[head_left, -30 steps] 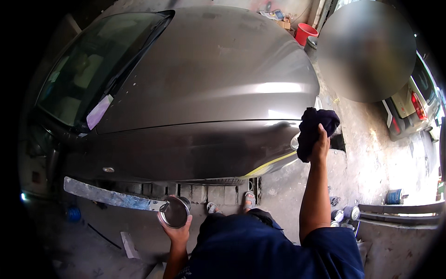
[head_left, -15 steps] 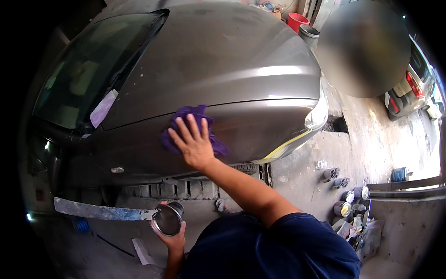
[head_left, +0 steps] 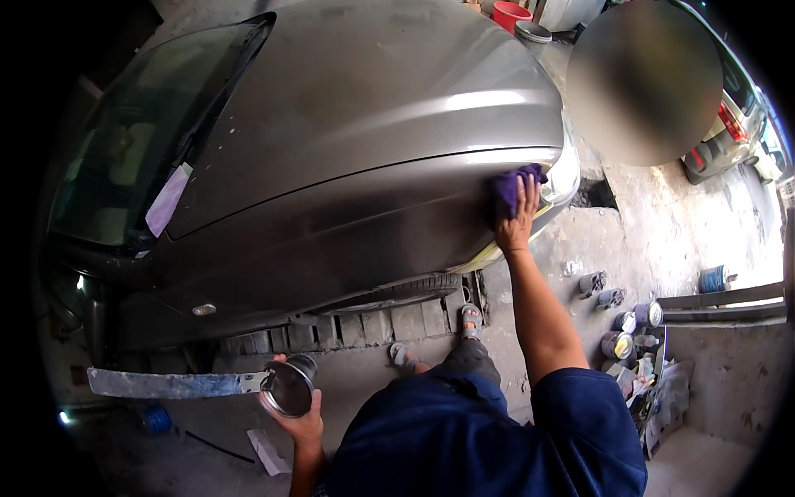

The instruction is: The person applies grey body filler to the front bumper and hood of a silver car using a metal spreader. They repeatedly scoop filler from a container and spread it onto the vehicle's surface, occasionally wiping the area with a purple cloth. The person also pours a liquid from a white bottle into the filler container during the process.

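My left hand [head_left: 302, 422] is wrapped round a round metal cup [head_left: 291, 389] at the lower left, its mouth turned up and its inside grey. A long flat strip [head_left: 170, 384], smeared with grey and blue paint, juts leftward from the cup's near rim; how it is held there I cannot tell. At arm's length my right hand [head_left: 518, 217] presses a bunched purple cloth [head_left: 507, 190] against the front fender of a dark grey car [head_left: 356, 240], close beside the headlight [head_left: 565, 176]. Its fingers lie over the cloth, which partly hides under them.
Yellow masking tape [head_left: 480, 258] edges the bumper. Several paint cans [head_left: 617, 344] and piled litter [head_left: 654, 389] stand on the floor at right. A pit [head_left: 595, 194] opens past the car's front. A red bucket [head_left: 512, 15] and another car [head_left: 716, 145] are farther off.
My right hand has slid the purple cloth rightward along the fender, from mid-panel to the headlight. My left hand still holds the cup, and my view has shifted slightly.
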A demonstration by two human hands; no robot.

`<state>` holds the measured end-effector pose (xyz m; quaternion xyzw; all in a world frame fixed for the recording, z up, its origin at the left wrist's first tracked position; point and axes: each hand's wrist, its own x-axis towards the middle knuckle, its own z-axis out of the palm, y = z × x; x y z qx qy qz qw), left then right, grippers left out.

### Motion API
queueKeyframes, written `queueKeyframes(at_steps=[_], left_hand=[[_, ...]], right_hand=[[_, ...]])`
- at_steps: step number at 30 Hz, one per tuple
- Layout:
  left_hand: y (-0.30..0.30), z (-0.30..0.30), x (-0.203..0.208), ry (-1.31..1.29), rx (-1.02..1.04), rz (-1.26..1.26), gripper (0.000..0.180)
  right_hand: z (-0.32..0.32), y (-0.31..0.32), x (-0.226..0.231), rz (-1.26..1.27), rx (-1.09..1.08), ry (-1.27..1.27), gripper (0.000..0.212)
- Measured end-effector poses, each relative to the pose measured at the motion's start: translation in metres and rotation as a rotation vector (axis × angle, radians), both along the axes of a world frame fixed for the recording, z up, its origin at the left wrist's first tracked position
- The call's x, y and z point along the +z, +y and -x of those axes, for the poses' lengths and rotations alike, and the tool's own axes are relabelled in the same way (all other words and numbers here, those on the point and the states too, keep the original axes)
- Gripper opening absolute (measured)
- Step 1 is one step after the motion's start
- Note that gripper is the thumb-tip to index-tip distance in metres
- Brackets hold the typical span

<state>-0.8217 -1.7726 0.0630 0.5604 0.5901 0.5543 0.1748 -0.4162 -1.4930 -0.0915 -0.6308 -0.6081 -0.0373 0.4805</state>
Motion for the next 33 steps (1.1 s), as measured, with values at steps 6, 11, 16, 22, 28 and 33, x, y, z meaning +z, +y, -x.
queueKeyframes(at_steps=[6,11,16,22,28,33], left_hand=[[-0.001,-0.005,-0.001,0.026,-0.009,-0.027,0.085],[0.008,-0.013,0.004,0.028,0.002,-0.005,0.087],[0.017,-0.023,0.004,0.031,0.007,-0.027,0.088],[0.015,-0.032,0.016,0.096,-0.057,-0.02,0.091],[0.02,-0.046,0.016,0.093,-0.063,-0.022,0.091],[0.029,-0.072,0.022,0.032,-0.049,-0.045,0.086]], right_hand=[[0.097,-0.034,-0.001,-0.08,-0.007,0.331,0.071],[0.208,-0.114,0.035,0.138,0.471,-0.137,0.073],[0.152,-0.101,0.014,0.176,0.357,-0.025,0.085],[-0.002,-0.004,-0.036,-0.024,-0.234,0.364,0.063],[0.006,0.042,0.039,-0.012,-0.36,0.154,0.058],[0.129,-0.014,0.133,0.11,0.31,-0.056,0.081]])
